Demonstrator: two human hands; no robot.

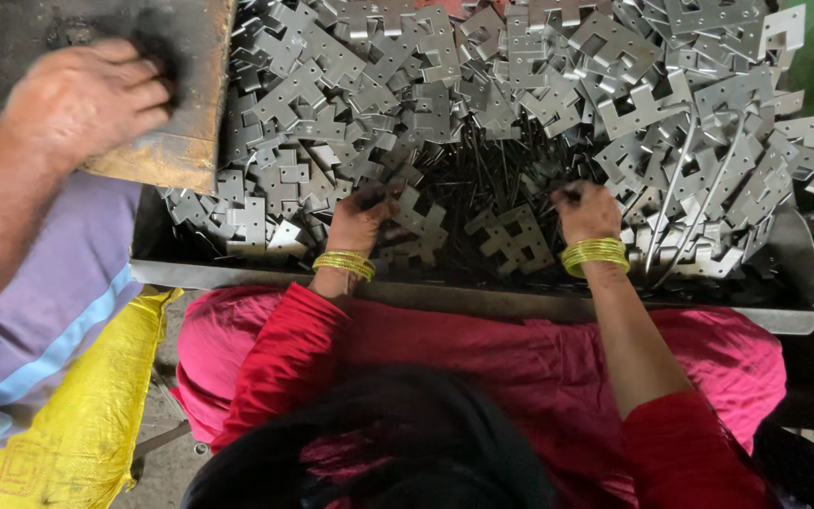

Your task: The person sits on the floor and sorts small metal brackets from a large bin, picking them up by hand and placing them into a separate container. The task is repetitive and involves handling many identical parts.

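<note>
My left hand (82,99) lies on a flat, rusty metal block (176,141) at the upper left, fingers curled over a dark patch; whether it grips anything is hidden. My right hand is out of view. In front of me a co-worker in red, seen from above, reaches both hands into a metal tray (482,300). The co-worker's left hand (360,219) and right hand (586,209), each with yellow bangles, pinch at thin dark pins (482,184) in the tray's middle. Grey stamped metal brackets (539,66) are heaped around the pins.
The rusty block overhangs the tray's left corner. Two long bent metal rods (685,174) lie on the brackets at the right. A yellow sack (77,424) sits at the lower left beside my purple garment (40,302). The co-worker's dark hair (379,452) fills the bottom.
</note>
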